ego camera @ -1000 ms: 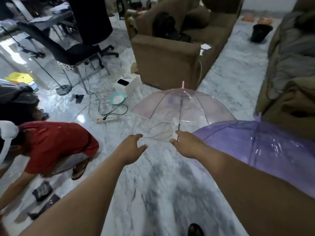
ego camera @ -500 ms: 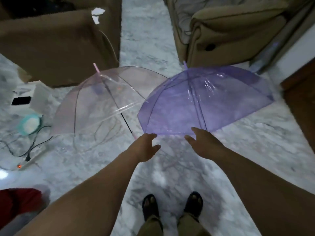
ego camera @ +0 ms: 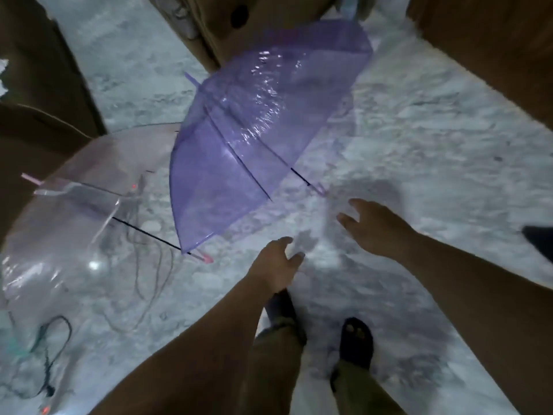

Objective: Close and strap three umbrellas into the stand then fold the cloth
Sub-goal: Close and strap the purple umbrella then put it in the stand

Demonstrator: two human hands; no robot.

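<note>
Head view showed me both hands empty. My right hand (ego camera: 378, 227) had its fingers spread and loose, reaching toward the handle end of the open, translucent purple plastic umbrella (ego camera: 254, 127), near it but not touching. My left hand (ego camera: 276, 263) hung lower with relaxed, slightly bent fingers, gripping nothing, above the pale marble floor (ego camera: 434, 145) and just in front of my feet.

The purple umbrella lay tilted on its canopy edge on the floor, shaft slanting down toward my right hand. Its near rim overlapped the open, clear dome umbrella with pink tip and handle (ego camera: 83, 211), which lay to the left by the brown sofa base (ego camera: 45, 100). I saw no third umbrella, stand or cloth, so I judged the task barely begun.

The main risk I saw was the thin purple handle: it was blurred and small, and a hurried reach could have missed it or knocked it, letting the canopy roll on its rim. Because the two canopies overlapped, lifting the purple one carelessly could have snagged a rib tip on the clear one and dragged it. Dark cables (ego camera: 143, 259) lay on the floor under and beside the clear canopy, so that umbrella's ribs or my sandalled feet could have caught them. Thin plastic might also have pinched in the ribs on closing.
</note>
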